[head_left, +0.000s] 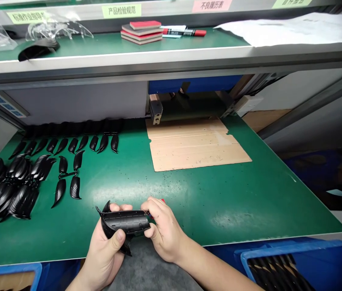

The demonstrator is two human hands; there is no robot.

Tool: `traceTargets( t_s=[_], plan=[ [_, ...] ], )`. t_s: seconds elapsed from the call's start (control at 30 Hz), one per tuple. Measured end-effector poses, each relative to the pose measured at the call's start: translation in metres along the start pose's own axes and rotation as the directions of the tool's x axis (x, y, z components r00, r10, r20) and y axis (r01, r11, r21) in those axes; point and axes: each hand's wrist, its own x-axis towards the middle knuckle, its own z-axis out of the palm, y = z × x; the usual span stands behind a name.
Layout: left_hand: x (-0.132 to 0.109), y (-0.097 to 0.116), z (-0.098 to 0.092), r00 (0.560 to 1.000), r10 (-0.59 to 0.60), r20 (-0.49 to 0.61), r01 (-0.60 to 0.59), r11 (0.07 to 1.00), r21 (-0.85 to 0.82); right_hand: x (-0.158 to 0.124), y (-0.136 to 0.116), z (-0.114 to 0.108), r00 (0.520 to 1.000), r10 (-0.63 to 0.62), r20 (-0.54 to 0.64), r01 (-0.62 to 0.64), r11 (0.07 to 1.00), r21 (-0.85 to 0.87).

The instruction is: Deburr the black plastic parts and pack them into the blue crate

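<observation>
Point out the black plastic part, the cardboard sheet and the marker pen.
Black plastic part (125,221), head view, ribbed middle.
Cardboard sheet (195,147), head view, centre.
Marker pen (183,32), head view, black barrel.

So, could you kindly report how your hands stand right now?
Left hand gripping black part; right hand pinching its end, red item behind; more black parts off left.

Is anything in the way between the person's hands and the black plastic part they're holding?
Nothing visible is: the left hand and right hand both sit directly on the black plastic part. A small red item, mostly hidden, shows just behind the right hand's fingers.
</observation>
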Motion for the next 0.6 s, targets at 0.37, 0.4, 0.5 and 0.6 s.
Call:
traceTargets(
  t_s=[0.37,0.4,0.5,0.6],
  plan=[
    [-0.004,0.0,0.006,0.985,0.166,0.045,-0.17,0.981,0.089,-0.001,0.02,-0.014,0.913,-0.036,0.407,-0.188,0.847,0.496],
    [-0.004,0.001,0.008,0.986,0.168,0.017,-0.168,0.983,0.075,-0.003,0.02,-0.012,0.921,-0.015,0.389,-0.203,0.833,0.514],
    [0.0,0.005,0.017,0.986,0.137,-0.09,-0.137,0.991,0.004,-0.007,0.015,-0.002,0.97,0.041,0.241,-0.128,0.925,0.357],
    [0.003,0.006,0.026,0.989,0.101,-0.111,-0.108,0.992,-0.058,-0.007,0.007,0.007,0.993,-0.006,0.115,-0.003,0.996,0.085]
  ],
)
